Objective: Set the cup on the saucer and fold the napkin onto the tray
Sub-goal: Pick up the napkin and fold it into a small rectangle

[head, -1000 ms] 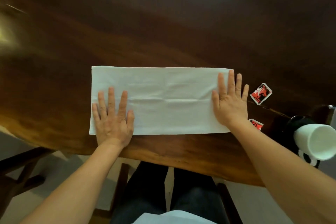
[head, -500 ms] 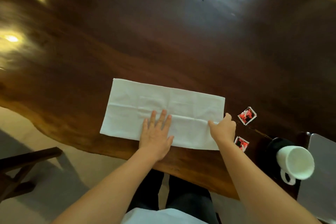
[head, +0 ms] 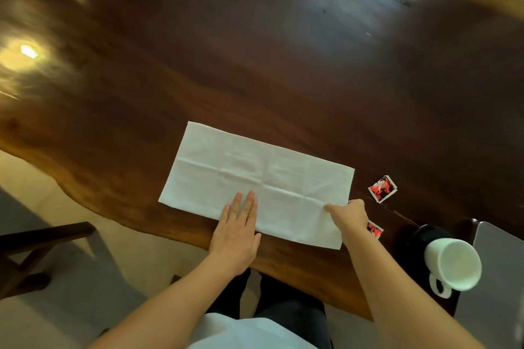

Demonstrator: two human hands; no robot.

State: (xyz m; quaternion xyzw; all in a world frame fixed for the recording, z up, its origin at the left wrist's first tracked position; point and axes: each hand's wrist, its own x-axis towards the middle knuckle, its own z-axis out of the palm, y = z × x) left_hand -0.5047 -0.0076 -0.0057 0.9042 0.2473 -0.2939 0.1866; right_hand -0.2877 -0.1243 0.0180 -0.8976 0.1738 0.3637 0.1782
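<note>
A white napkin (head: 255, 178), folded into a long rectangle, lies flat on the dark wooden table (head: 255, 65) near its front edge. My left hand (head: 238, 232) rests palm down on the napkin's near middle, fingers together. My right hand (head: 348, 215) pinches the napkin's right edge between thumb and fingers. At the far right a white cup (head: 452, 263) stands on a black saucer (head: 419, 235). The grey tray (head: 499, 278) lies beside them, cut off by the frame edge.
Two small red-and-white packets (head: 382, 188) (head: 374, 229) lie on the table between the napkin and the saucer. A dark wooden chair (head: 34, 249) stands on the floor at the lower left. My legs are under the table's front edge.
My left hand slid from the napkin's left end to its near middle. My right hand went from flat on the right end to pinching the right edge. The view shifted left and up.
</note>
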